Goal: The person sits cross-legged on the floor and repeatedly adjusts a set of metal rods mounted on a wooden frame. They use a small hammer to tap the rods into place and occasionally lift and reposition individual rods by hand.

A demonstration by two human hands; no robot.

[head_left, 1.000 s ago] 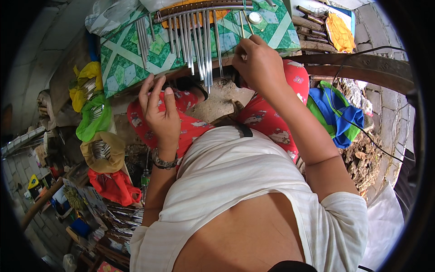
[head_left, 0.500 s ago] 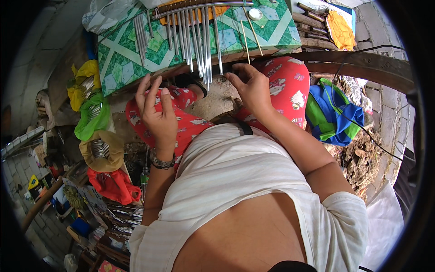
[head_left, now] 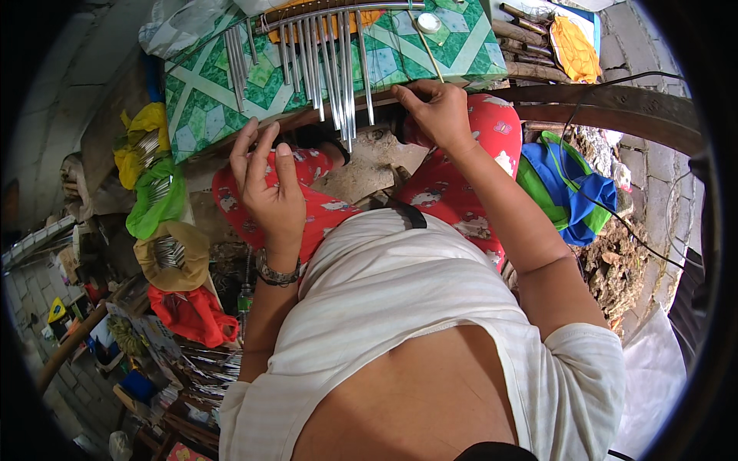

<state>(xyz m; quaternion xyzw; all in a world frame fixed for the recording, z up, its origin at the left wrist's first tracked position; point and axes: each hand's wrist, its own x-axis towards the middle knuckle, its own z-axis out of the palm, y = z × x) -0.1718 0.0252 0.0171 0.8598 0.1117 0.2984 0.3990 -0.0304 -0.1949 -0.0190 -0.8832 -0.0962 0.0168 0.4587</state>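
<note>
A row of silver metal tubes (head_left: pixel 330 69) hangs side by side from a curved brown bar (head_left: pixel 307 14), like a wind chime, over the table's near edge. To the right of the tubes, my right hand (head_left: pixel 440 115) has thumb and forefinger pinched together by that edge. Whatever is between those fingertips is too small to make out. Just above this hand lies a thin pale stick (head_left: pixel 428 48). My left hand (head_left: pixel 269 180) is raised over my left thigh, palm up, its fingers apart and holding nothing. Several loose tubes (head_left: pixel 236 67) lie on the table's left side.
A green patterned cloth covers the table (head_left: pixel 192 115). A small white round container (head_left: pixel 429 23) stands near its back. Yellow, green (head_left: pixel 157 196), tan (head_left: pixel 173 257) and red bags stand at left, some holding metal pieces. A blue-green bag (head_left: pixel 565 188) sits right, below a dark wooden beam (head_left: pixel 607 115).
My right hand has moved up and slightly right, to the table edge. One of two pale sticks no longer shows. My left hand stays nearly in place.
</note>
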